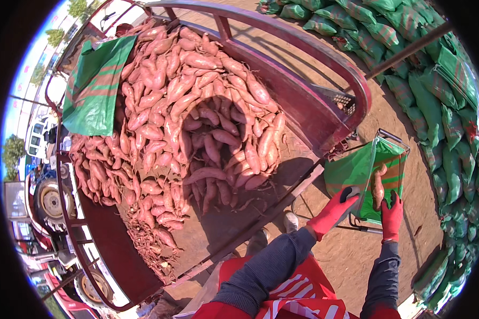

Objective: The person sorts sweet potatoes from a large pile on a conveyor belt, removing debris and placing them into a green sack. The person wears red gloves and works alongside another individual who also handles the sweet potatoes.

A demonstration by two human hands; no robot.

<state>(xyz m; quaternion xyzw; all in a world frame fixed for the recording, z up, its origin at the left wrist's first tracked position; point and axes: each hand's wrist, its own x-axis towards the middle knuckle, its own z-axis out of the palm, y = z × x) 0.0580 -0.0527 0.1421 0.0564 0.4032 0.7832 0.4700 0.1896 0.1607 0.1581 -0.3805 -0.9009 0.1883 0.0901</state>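
At the right, a green woven bag (343, 173) with orange stripes hangs spread on a metal frame (393, 136). A long sweet potato (378, 187) is at the bag's mouth, between my hands. My left hand (337, 211), in a red glove with dark fingertips, is at the bag's near left side; whether it grips anything cannot be told. My right hand (392, 215), gloved alike, is beside the lower end of the sweet potato, thumb and fingers apart. A large heap of sweet potatoes (199, 60) fills much of the red metal cargo bed at the left.
A red rail (295, 30) borders the cargo bed. An empty-looking green bag (99, 87) lies on the heap. Filled green bags (423, 99) are stacked along the right. A black crate (345, 103) stands behind the bed's side. Tractors with large wheels (52, 199) stand at the far left.
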